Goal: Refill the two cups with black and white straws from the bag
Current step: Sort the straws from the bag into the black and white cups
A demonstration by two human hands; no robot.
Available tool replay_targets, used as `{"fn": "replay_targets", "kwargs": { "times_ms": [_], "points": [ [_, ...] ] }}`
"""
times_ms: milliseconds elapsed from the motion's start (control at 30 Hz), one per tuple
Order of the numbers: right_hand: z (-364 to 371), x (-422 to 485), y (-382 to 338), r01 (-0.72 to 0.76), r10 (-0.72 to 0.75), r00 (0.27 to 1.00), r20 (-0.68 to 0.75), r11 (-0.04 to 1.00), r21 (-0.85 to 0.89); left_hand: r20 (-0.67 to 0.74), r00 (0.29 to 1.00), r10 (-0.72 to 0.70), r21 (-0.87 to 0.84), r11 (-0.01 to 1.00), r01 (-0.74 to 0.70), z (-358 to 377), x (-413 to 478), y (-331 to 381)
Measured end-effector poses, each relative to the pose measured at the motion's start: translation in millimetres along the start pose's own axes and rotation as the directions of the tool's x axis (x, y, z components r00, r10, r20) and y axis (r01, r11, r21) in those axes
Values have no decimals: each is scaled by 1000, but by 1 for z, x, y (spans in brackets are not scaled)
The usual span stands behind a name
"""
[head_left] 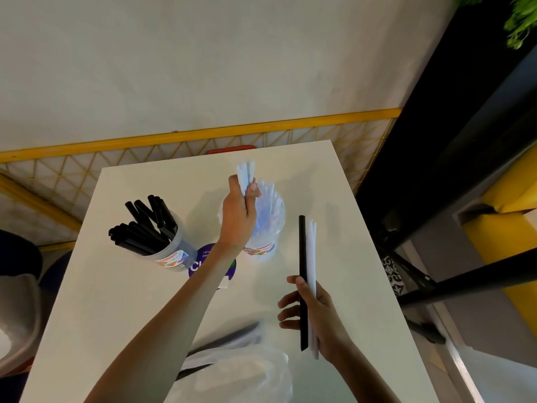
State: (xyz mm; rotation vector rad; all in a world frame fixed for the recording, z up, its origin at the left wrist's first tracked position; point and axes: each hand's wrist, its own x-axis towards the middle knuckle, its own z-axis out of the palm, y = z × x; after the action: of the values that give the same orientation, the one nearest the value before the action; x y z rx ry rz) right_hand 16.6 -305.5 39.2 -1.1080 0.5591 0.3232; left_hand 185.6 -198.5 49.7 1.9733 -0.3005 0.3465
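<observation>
Two clear plastic cups stand on the white table [101, 315]. The left cup [174, 251] is full of black straws [142, 228]. The right cup [270, 228] holds white straws. My left hand [239, 216] grips a small bunch of white straws [245, 173] just above the right cup's rim. My right hand [313, 312] holds one black straw [302, 257] and a few white straws [312, 251] upright, to the right of the cups. A clear plastic bag [241, 370] with black and white straws lies at the near edge.
A round purple sticker [203, 266] lies between the cups. A yellow mesh railing [174, 146] runs behind the table. Black table legs [465, 283] and a yellow seat [511, 193] stand to the right. A grey chair [17, 315] is at the left.
</observation>
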Motion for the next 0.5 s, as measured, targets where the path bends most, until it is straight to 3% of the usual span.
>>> {"fn": "replay_targets", "kwargs": {
  "times_ms": [133, 333, 500],
  "points": [
    [3, 1, 2, -4, 4, 1000, -3, 1000, -1, 22, 1000, 7, 91, 996, -9, -6, -4, -10],
    [6, -1, 2, 4, -4, 1000, -3, 1000, -9, -148, 987, -62, 42, 997, 68, -11, -2, -10],
    [7, -3, 3, 5, -5, 1000, -11, 1000, -11, -155, 986, 53, -47, 997, -61, -14, -9, -7]
  ]
}}
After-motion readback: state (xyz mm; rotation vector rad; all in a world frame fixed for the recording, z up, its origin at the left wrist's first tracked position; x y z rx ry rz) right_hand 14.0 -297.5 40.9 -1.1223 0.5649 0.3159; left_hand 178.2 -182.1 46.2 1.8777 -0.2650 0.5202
